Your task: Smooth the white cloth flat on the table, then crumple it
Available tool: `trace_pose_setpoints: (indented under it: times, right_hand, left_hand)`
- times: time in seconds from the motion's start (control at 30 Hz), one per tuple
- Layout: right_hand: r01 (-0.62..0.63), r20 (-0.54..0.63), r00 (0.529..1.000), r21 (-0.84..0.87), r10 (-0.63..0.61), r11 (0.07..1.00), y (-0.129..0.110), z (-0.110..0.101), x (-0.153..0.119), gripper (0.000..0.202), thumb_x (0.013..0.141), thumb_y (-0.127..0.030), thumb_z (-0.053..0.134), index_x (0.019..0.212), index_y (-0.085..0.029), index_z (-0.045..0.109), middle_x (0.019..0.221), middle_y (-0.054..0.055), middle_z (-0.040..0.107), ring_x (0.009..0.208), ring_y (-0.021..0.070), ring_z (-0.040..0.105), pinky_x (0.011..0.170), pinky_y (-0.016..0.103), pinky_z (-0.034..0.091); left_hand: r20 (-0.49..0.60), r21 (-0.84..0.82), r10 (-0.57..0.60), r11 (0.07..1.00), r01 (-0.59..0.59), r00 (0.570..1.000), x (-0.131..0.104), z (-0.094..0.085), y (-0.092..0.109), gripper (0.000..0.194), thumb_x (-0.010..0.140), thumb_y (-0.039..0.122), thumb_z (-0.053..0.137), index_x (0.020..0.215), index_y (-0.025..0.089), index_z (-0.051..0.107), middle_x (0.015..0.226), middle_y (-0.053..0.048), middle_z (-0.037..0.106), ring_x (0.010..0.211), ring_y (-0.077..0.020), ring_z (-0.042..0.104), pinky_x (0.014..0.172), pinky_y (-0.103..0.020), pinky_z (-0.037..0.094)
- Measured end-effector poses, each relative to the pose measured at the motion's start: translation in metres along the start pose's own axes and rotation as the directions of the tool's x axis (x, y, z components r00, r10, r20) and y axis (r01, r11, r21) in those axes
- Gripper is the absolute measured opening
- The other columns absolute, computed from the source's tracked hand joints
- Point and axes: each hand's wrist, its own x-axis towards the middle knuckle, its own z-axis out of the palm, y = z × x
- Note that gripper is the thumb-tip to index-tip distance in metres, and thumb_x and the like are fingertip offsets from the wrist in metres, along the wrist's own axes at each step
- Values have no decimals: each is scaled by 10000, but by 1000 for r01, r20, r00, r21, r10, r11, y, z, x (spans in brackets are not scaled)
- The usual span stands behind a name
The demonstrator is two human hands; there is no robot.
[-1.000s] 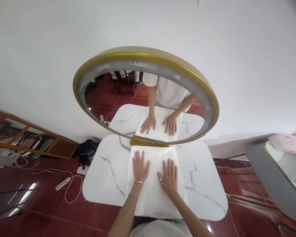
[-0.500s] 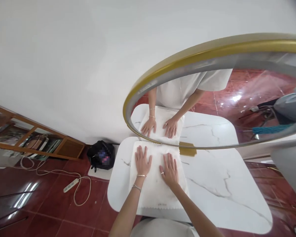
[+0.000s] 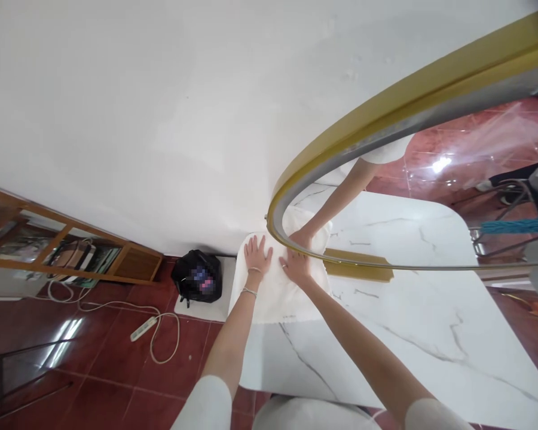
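A white cloth (image 3: 273, 301) with a scalloped edge lies on the white marbled tabletop (image 3: 291, 373), at its left back corner by the wall. My left hand (image 3: 257, 255) rests flat on the cloth's left part, fingers spread and pointing away from me, a bracelet and a bangle at the wrist. Also flat on the cloth is my right hand (image 3: 296, 267), a ring on one finger. The mirror's lower edge covers some of its fingertips. Neither hand grips anything.
A gold-rimmed mirror (image 3: 280, 191) leans over the table's back, on a gold base (image 3: 372, 269). Left of the table, a black bag (image 3: 197, 278) sits on a pale surface. A power strip (image 3: 143, 328) with its cord lies on red floor tiles, near a wooden shelf (image 3: 134, 263).
Both hands and the cloth have slid away from me towards the wall, leaving more bare tabletop in front. The right hand is closer to the mirror's edge. The camera view has shifted.
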Motion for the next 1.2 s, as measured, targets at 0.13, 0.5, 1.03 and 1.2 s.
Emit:
trace_pose_setpoints:
  times: [0.13, 0.5, 1.03, 1.2]
  right_hand:
    - [110, 17, 994, 49, -111, 993, -18, 4, -4, 492, 966, -275, 277, 1405, -101, 416, 1368, 160, 500, 1279, 289, 402, 1082, 484, 256]
    - [417, 101, 881, 294, -462, 860, -86, -26, -150, 746, 851, -593, 511, 1489, -307, 252, 1587, 112, 7, 1437, 374, 80, 1127, 555, 156]
    - [-38, -45, 998, -36, 36, 999, 75, -76, -255, 793, 913, -541, 425, 1526, -186, 71, 1561, 108, 197, 1432, 279, 196, 1119, 472, 244]
    - [-84, -83, 994, -71, 78, 994, 78, -76, -251, 790, 922, -522, 397, 1527, -177, 24, 1574, 109, 137, 1438, 298, 164, 1117, 504, 232]
  left_hand:
    - [8, 18, -5, 1000, 4, 1000, -17, -11, -18, 513, 936, 355, 430, 1418, 178, 427, 1533, -139, 299, 1425, -294, 245, 1152, -486, 215]
    - [-65, 138, 99, 986, -90, 993, -237, -44, -77, 597, 950, 302, 375, 1506, 301, 158, 1591, -47, 88, 1448, -262, 165, 1139, -479, 259]
    - [120, -75, 461, 887, -455, 879, -232, 2, 109, 670, 901, 354, 494, 1500, 254, 209, 1575, -97, 165, 1442, -296, 185, 1123, -498, 298]
    - [100, -115, 463, 884, -453, 880, -221, 4, 117, 621, 915, 401, 476, 1487, 304, 254, 1576, -46, 175, 1433, -261, 231, 1147, -445, 270]
